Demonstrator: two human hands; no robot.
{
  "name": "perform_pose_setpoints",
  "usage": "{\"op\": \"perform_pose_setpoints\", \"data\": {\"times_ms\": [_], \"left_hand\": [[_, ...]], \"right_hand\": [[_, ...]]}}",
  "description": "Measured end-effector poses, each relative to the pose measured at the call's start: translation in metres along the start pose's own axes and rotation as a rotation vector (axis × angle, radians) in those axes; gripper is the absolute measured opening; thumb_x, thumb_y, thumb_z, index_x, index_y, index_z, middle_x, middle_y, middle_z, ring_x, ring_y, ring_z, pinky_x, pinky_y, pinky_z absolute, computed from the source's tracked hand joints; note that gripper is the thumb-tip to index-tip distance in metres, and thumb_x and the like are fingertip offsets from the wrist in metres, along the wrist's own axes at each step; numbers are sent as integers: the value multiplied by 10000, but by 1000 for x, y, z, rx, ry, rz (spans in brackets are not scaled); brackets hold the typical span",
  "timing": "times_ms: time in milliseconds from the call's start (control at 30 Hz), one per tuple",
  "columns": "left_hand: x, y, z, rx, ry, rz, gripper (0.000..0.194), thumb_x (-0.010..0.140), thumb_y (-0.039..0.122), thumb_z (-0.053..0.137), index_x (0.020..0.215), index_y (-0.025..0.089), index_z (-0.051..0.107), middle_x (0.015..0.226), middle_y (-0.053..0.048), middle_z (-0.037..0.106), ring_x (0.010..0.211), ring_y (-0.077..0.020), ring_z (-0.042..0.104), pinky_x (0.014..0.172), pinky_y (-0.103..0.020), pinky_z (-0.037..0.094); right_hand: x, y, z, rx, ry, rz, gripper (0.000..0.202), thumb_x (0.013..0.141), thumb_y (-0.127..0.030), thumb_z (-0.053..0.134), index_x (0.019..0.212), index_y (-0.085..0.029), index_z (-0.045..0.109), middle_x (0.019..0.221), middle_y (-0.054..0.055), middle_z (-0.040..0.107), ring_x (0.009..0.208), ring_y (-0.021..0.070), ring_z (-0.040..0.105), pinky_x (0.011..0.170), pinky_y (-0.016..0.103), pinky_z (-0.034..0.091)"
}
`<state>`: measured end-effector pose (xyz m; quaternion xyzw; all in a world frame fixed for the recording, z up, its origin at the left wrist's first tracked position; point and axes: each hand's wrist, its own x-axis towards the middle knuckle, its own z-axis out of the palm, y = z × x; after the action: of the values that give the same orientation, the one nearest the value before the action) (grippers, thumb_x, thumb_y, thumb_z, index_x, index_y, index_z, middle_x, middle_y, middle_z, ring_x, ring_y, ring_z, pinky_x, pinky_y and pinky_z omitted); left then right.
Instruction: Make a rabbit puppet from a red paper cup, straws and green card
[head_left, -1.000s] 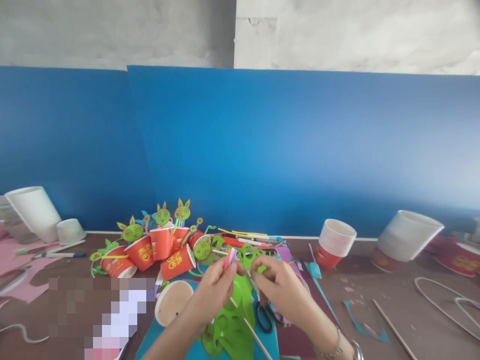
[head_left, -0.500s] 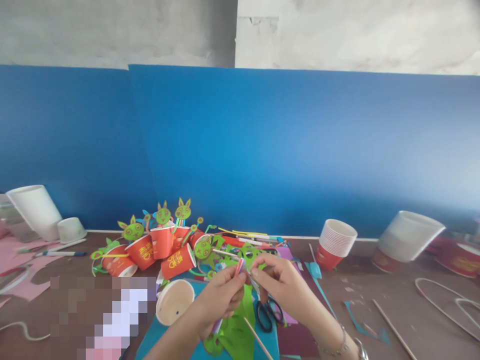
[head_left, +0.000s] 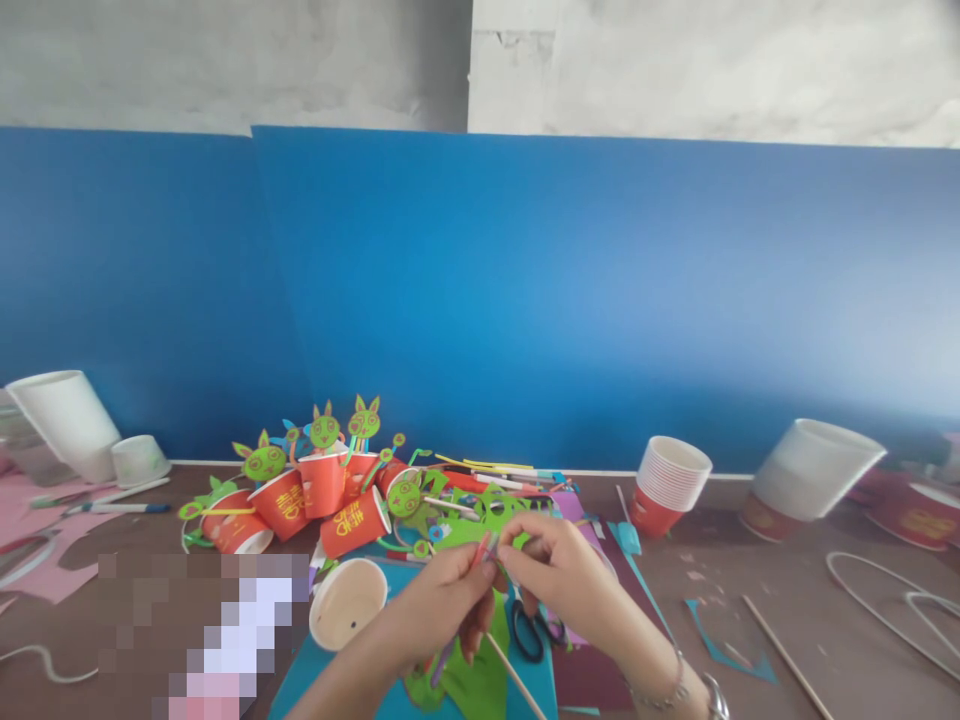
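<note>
Over the middle of the worktop, my left hand point(head_left: 446, 595) is closed around a small bundle of coloured straws point(head_left: 480, 550), red and purple, that pokes out above and below the fist. My right hand point(head_left: 551, 565) pinches at the top end of the bundle, thumb and forefinger together; whether it grips one straw is hard to make out. Beneath the hands lie green cut paper point(head_left: 476, 690) and a blue sheet point(head_left: 300, 690). Black-handled scissors point(head_left: 527, 632) rest under my right hand. A thin wooden stick point(head_left: 517, 678) lies in front, and a paper cup point(head_left: 349, 605) leans left of my left hand.
Red paper cups point(head_left: 356, 525) with green animal-face cutouts point(head_left: 262, 462) crowd the back left. At right stand a cup stack point(head_left: 667, 490), a white container point(head_left: 821, 470) and another stick point(head_left: 787, 655). A blue partition point(head_left: 525, 300) closes off the back. Pink paper point(head_left: 60, 550) lies left.
The straws have turned in my left hand and show less at the top. Its lower fingers have loosened a little. My right hand has shifted slightly left, closer to the bundle's tip.
</note>
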<state>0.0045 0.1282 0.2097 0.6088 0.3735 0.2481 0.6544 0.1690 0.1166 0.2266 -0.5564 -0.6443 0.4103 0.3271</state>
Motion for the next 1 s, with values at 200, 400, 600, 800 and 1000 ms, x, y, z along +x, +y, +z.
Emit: {"op": "perform_pose_setpoints", "data": {"times_ms": [200, 400, 600, 800, 1000], "left_hand": [[0, -1, 3, 128, 60, 9, 367, 874, 574, 381, 791, 220, 433, 458, 99, 397, 361, -83, 354, 385, -201, 288], [-1, -4, 4, 318, 169, 135, 321, 925, 457, 347, 785, 207, 490, 634, 34, 442, 565, -133, 406, 520, -243, 312], [0, -13, 5, 462, 258, 158, 341, 951, 431, 306, 848, 203, 538, 798, -56, 612, 716, -204, 533, 639, -295, 333], [-3, -9, 7, 520, 292, 147, 326, 959, 439, 297, 861, 224, 522, 802, -69, 631, 734, -224, 569, 633, -300, 316], [-3, -9, 5, 531, 261, 180, 336, 970, 427, 261, 864, 224, 507, 748, -39, 588, 669, -194, 525, 621, -295, 300]], "right_hand": [[-4, -5, 3, -51, 31, 6, 95, 796, -216, 525, 753, -202, 608, 415, -63, 550, 341, 76, 405, 373, 166, 282], [-5, -10, 4, -203, 78, 7, 123, 800, -223, 503, 711, -217, 588, 412, -64, 572, 306, 75, 403, 395, 188, 305], [-3, -10, 8, -279, 127, 0, 179, 838, -344, 531, 725, -224, 602, 405, -44, 581, 349, 114, 487, 425, 206, 335], [-3, -11, 10, -351, 174, 21, 242, 854, -400, 532, 698, -224, 593, 410, -25, 598, 398, 141, 548, 432, 213, 342], [-3, -12, 9, -371, 203, 67, 270, 853, -437, 529, 702, -227, 607, 401, -15, 606, 376, 148, 540, 421, 229, 335]]}}
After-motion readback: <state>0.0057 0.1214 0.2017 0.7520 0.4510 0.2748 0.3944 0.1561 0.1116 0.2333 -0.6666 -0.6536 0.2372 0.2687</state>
